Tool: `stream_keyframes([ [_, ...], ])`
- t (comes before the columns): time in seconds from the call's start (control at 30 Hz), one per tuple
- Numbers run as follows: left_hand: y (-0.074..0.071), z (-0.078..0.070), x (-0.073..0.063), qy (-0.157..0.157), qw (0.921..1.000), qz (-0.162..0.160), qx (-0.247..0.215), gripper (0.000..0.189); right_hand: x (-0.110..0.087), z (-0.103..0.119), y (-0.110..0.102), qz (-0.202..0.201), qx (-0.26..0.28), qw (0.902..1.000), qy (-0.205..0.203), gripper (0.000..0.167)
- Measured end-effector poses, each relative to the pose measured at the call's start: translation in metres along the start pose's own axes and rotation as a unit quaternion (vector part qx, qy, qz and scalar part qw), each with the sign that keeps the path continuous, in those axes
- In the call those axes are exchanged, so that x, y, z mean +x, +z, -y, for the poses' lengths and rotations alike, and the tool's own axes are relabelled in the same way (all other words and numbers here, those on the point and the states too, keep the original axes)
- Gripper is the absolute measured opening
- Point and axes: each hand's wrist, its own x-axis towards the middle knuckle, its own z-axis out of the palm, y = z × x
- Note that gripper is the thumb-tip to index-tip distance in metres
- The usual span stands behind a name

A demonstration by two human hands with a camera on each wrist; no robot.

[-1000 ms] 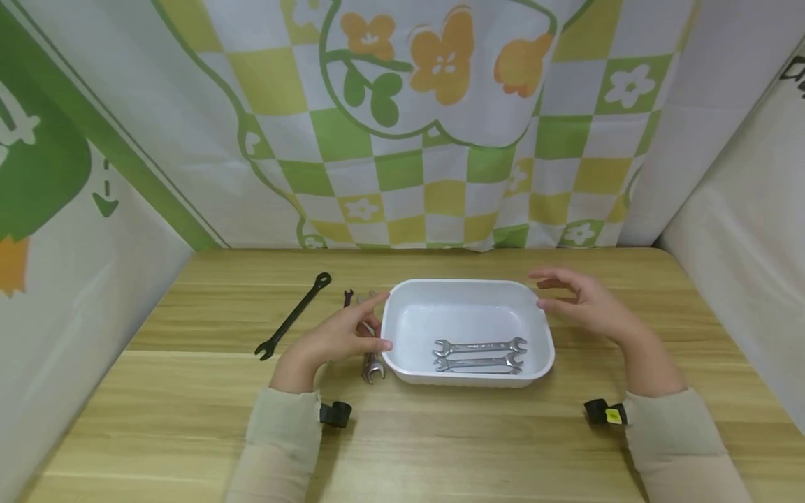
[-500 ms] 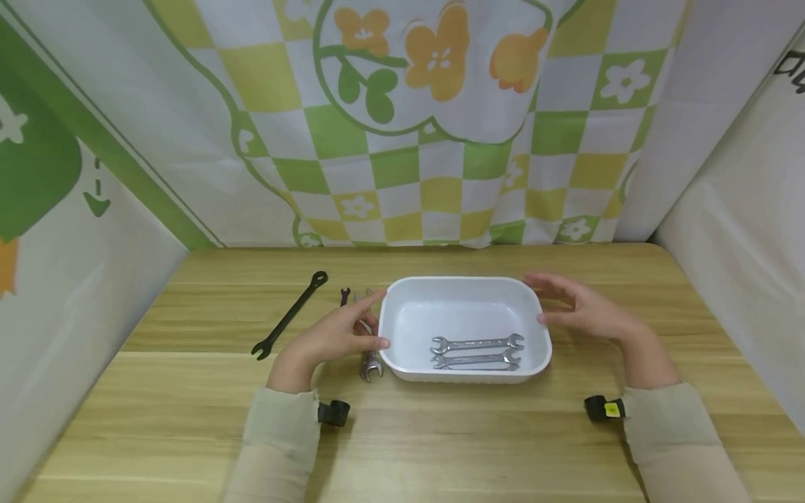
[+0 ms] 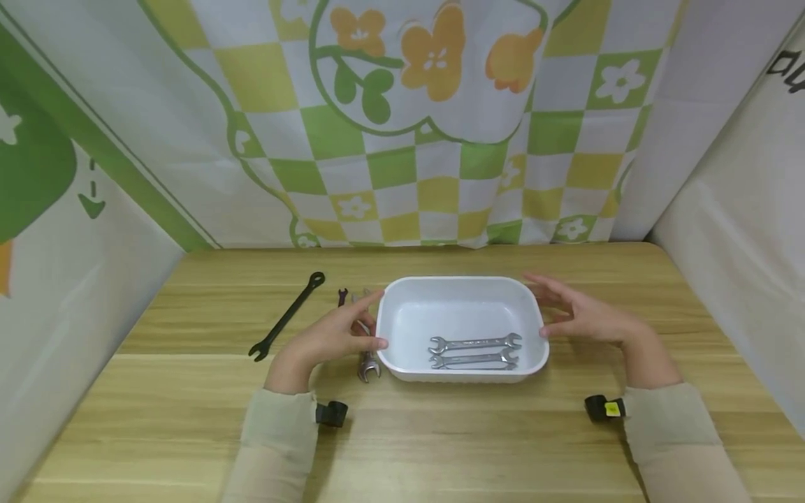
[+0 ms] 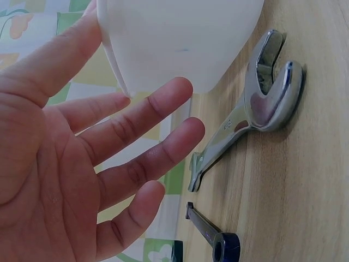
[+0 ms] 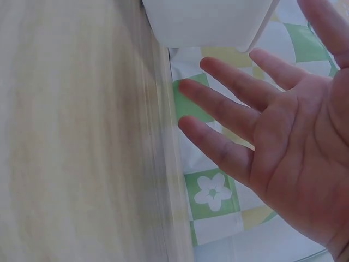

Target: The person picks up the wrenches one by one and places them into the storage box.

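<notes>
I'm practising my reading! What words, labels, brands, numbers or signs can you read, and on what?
Nothing reads clearly.
Right cloth: dark letter-like shapes, cut off.
Wrenches in tray: marks too small.
Wrench beside tray: mark too blurred.
Yellow tag: too small.
Left cloth: green arrow-like shape.

On the wooden desk [image 3: 465, 447], a white tray [image 3: 459, 311] holds silver wrenches [image 3: 474, 344]. The person's left grip [image 3: 330, 339] touches the tray's left rim, the right grip [image 3: 588, 319] its right; a black wrench [image 3: 286, 316] lies slantwise farther left.
</notes>
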Motion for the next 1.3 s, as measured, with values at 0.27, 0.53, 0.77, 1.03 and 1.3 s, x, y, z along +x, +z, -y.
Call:
stream_keyframes([
  [0.27,0.0,0.0,-0.002,0.003,1.0,-0.001,-0.001,0.09,0.001,0.002,0.004,0.013,-0.004,0.9999,-0.001,0.097],
  [0.53,0.0,-0.001,-0.001,0.006,1.0,0.0,0.002,0.09,0.0,0.001,0.005,0.031,0.007,0.9995,-0.001,0.102],
  [0.77,-0.001,0.002,-0.001,0.009,0.9999,-0.006,0.008,0.089,0.0,0.0,0.006,0.043,0.015,0.999,-0.002,0.103],
  [1.03,-0.007,0.008,-0.009,0.004,0.9994,-0.033,0.001,0.075,-0.003,-0.002,0.007,0.05,0.027,0.9983,0.014,0.103],
  [1.3,-0.038,0.021,-0.027,-0.001,0.9931,-0.106,0.05,0.061,-0.001,0.0,0.007,0.052,0.03,0.9982,0.008,0.103],
])
